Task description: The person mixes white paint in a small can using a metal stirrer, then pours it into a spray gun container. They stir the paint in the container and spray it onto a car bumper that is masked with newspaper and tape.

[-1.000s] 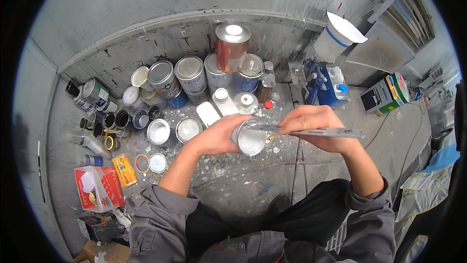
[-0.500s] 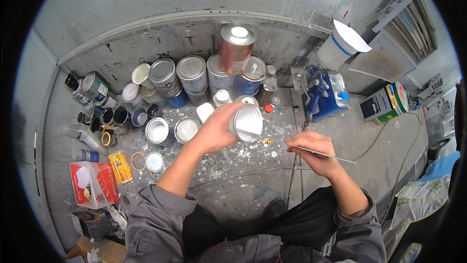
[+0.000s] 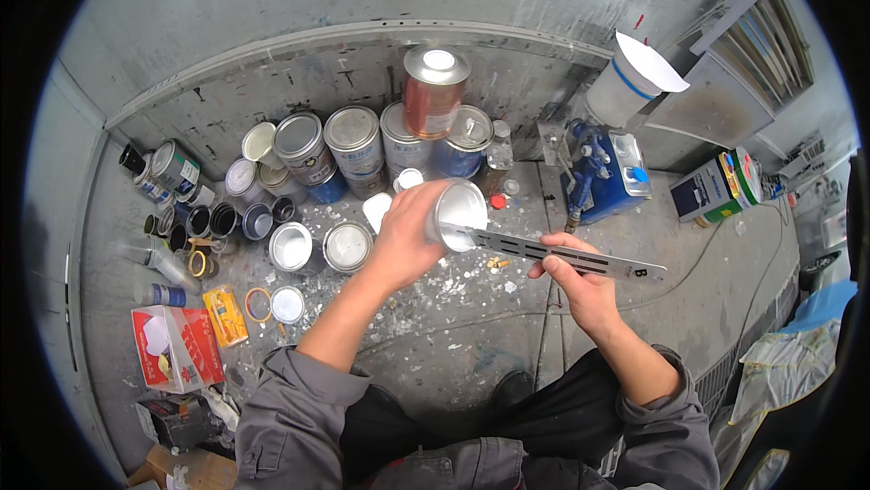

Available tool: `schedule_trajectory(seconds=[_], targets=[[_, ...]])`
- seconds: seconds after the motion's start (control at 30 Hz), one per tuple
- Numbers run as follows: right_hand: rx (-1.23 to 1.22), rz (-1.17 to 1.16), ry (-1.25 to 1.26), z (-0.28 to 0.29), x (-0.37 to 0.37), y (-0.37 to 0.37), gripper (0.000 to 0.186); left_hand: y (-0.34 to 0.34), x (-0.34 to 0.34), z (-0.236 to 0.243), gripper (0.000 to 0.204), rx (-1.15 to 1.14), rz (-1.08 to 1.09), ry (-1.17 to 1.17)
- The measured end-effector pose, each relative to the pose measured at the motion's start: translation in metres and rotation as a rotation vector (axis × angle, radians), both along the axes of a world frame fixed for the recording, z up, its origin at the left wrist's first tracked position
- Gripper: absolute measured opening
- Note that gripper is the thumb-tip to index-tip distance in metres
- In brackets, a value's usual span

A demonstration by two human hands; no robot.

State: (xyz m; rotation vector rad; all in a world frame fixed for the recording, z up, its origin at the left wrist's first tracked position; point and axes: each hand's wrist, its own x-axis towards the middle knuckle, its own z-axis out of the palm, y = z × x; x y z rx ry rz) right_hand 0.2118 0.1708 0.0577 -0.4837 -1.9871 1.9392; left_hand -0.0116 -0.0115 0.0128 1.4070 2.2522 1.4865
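Note:
My left hand point(image 3: 410, 234) is wrapped round the side of a clear cup point(image 3: 464, 200), tilted so that its mouth faces up toward me. Silvery-white paint shows inside it. Between the thumb and fingers of my right hand point(image 3: 582, 292) is a flat metal stirring stick point(image 3: 518, 246) with dark slots along it. Its far end reaches over the rim into the cup; the wide right end sticks out past my hand. On the floor just beyond the left hand are a small white-capped bottle point(image 3: 410, 179) and a white lid point(image 3: 377, 213).
Paint cans point(image 3: 353, 132) line the wall, with a copper-coloured can point(image 3: 435, 96) stacked on top. Open cans point(image 3: 293, 247) stand at left, near a red box point(image 3: 177, 349). A spray gun point(image 3: 591, 164) is by a blue canister point(image 3: 623, 184) at right. A hose point(image 3: 698, 263) crosses the floor.
The stirring stick has turned from edge-on to showing its slotted face, and its end now lies in the cup's mouth. The cup has moved slightly away from me.

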Motion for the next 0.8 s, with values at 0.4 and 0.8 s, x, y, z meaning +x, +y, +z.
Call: schedule_trajectory(seconds=[0.4, 0.8], targets=[[0.570, 0.080, 0.186, 0.022, -0.011, 0.036, 0.029, 0.000, -0.003, -0.009, 0.080, 0.036, -0.156, 0.023], [0.745, 0.243, 0.210, 0.022, -0.012, 0.020, 0.030, 0.000, 0.000, -0.010, 0.080, -0.016, -0.014, -0.055]])
